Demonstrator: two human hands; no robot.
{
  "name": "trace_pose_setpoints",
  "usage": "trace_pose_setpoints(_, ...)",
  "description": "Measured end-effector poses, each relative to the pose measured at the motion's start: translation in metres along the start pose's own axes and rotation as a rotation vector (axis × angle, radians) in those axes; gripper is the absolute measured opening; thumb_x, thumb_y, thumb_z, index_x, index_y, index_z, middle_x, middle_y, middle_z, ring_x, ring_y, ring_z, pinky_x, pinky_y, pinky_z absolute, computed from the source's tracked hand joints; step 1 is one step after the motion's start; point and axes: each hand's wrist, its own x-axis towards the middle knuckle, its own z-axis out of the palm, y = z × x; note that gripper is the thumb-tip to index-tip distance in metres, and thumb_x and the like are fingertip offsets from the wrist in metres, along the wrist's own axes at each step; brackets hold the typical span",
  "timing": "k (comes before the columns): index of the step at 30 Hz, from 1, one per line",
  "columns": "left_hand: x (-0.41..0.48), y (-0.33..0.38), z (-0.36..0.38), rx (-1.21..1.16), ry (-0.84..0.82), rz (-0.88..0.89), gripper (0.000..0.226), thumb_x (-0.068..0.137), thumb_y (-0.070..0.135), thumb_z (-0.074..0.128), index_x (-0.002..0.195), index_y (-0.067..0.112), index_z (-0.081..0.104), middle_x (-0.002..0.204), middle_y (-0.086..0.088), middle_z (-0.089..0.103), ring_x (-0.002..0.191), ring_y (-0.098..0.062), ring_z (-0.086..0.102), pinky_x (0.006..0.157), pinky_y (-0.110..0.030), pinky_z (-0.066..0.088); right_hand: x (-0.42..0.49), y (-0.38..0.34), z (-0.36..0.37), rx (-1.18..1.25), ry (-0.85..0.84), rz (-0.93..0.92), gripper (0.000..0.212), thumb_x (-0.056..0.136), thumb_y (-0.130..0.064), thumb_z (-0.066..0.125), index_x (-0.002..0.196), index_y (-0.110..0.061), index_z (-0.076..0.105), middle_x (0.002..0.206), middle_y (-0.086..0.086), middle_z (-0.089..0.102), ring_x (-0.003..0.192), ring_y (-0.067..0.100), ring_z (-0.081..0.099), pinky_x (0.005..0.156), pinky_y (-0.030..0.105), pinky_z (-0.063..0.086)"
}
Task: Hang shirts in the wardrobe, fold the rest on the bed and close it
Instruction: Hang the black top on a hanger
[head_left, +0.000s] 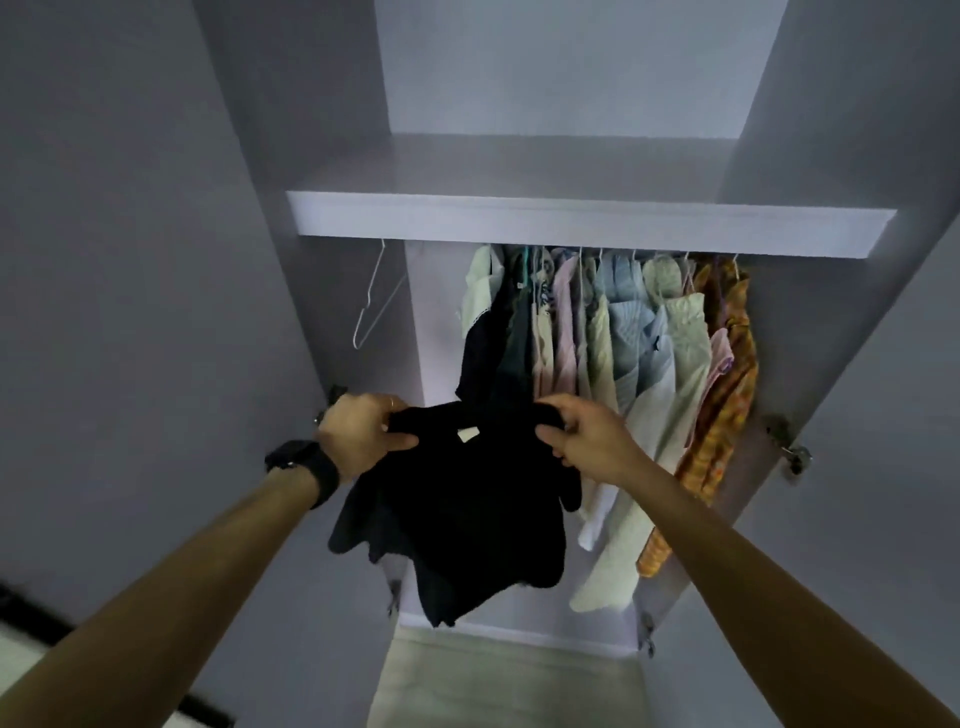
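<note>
Two grips, left hand (358, 436) and right hand (587, 441), pinch black shirt (467, 509) at shoulders; likely next: fetch empty hanger (376, 301) above-left of shirt.

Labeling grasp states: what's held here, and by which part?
A black shirt, held up in front of the open wardrobe. Left hand and right hand each pinch a shoulder at its top edge, either side of the collar label.

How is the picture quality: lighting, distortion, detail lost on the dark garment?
Head view: dim, bluish light; wide-angle lens splays the wardrobe doors; the black shirt, gripped by left hand and right hand, is near-featureless except its pale label.
</note>
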Motion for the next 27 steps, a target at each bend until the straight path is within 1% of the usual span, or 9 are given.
trace_pose_setpoints(2,-0.005,-0.001,-0.008,0.101,0.088,-0.025,0.021,0.092,0.036,0.069,0.111,0.028,0.068,0.085,0.011,0.062,0.090,-0.020,0.065,0.063,-0.018,0.042,0.012,-0.008,0.004,-0.159,0.013,-0.097,0.026,0.095,-0.027,0.069,0.120,-0.029,0.068,0.093,-0.015,0.069,0.087,0.002,0.066,0.081,0.028,0.055)
trace_pose_setpoints(5,-0.014,-0.006,-0.020,0.328,0.156,-0.038,0.030,0.101,0.045,0.048,0.124,0.027,0.052,0.114,0.000,0.064,0.102,-0.033,0.062,0.071,-0.033,0.042,0.028,-0.023,0.016,-0.311,0.053,-0.222,0.021,0.094,-0.039,0.066,0.115,-0.038,0.069,0.088,-0.019,0.064,0.087,0.006,0.061,0.079,0.030,0.051)
trace_pose_setpoints(9,-0.018,-0.020,-0.041,0.845,0.283,-0.044,0.042,0.107,0.038,0.023,0.140,0.016,0.033,0.132,-0.001,0.057,0.121,-0.025,0.050,0.101,-0.039,0.035,0.056,-0.045,0.044,-0.450,0.066,-0.294,0.023,0.095,-0.044,0.061,0.118,-0.041,0.066,0.107,-0.005,0.062,0.097,0.020,0.063,0.082,0.037,0.054)
trace_pose_setpoints(12,-0.019,-0.039,-0.062,1.087,0.206,-0.041,0.049,0.105,0.022,0.020,0.152,0.009,0.016,0.151,-0.007,0.041,0.146,-0.030,0.022,0.120,-0.052,-0.004,0.084,-0.058,0.071,-0.512,0.010,-0.286,0.026,0.094,-0.047,0.061,0.118,-0.039,0.067,0.117,-0.005,0.058,0.102,0.022,0.063,0.084,0.037,0.054)
trace_pose_setpoints(14,-0.017,-0.046,-0.075,1.208,0.160,-0.031,0.051,0.103,0.020,0.018,0.153,0.010,0.015,0.160,-0.013,0.026,0.152,-0.036,-0.001,0.106,-0.058,-0.034,0.103,-0.061,0.087,-0.509,-0.040,-0.267,0.028,0.093,-0.045,0.062,0.119,-0.037,0.067,0.122,-0.006,0.057,0.108,0.021,0.062,0.088,0.034,0.052)
trace_pose_setpoints(15,-0.014,-0.053,-0.083,1.258,0.144,-0.038,0.051,0.103,0.021,0.017,0.153,0.012,0.016,0.163,-0.015,0.018,0.151,-0.039,-0.011,0.097,-0.061,-0.040,0.119,-0.064,0.098,-0.486,-0.069,-0.256,0.030,0.092,-0.044,0.063,0.121,-0.036,0.066,0.126,-0.007,0.057,0.110,0.020,0.062,0.090,0.034,0.051)
trace_pose_setpoints(19,0.004,-0.073,-0.092,1.359,0.168,-0.121,0.054,0.104,0.027,0.014,0.157,0.015,0.014,0.163,-0.020,-0.016,0.133,-0.044,-0.042,0.087,-0.065,-0.043,0.177,-0.071,0.136,-0.377,-0.079,-0.195,0.039,0.094,-0.043,0.061,0.130,-0.029,0.058,0.135,-0.005,0.058,0.116,0.020,0.061,0.097,0.032,0.049)
trace_pose_setpoints(23,0.013,-0.092,-0.085,1.364,0.292,-0.096,0.066,0.093,0.026,0.000,0.159,0.017,0.006,0.160,-0.021,-0.026,0.141,-0.047,-0.032,0.093,-0.064,-0.041,0.240,-0.079,0.177,-0.259,0.014,-0.130,0.042,0.096,-0.050,0.056,0.129,-0.023,0.054,0.130,0.001,0.063,0.120,0.026,0.059,0.098,0.034,0.048)
trace_pose_setpoints(27,0.015,-0.104,-0.084,1.415,0.407,-0.041,0.061,0.096,0.029,0.005,0.155,0.023,0.022,0.162,-0.019,-0.019,0.145,-0.044,-0.026,0.097,-0.061,-0.041,0.288,-0.078,0.221,-0.130,0.128,-0.081,0.048,0.098,-0.053,0.050,0.127,-0.015,0.050,0.129,0.010,0.063,0.120,0.033,0.058,0.094,0.034,0.045)
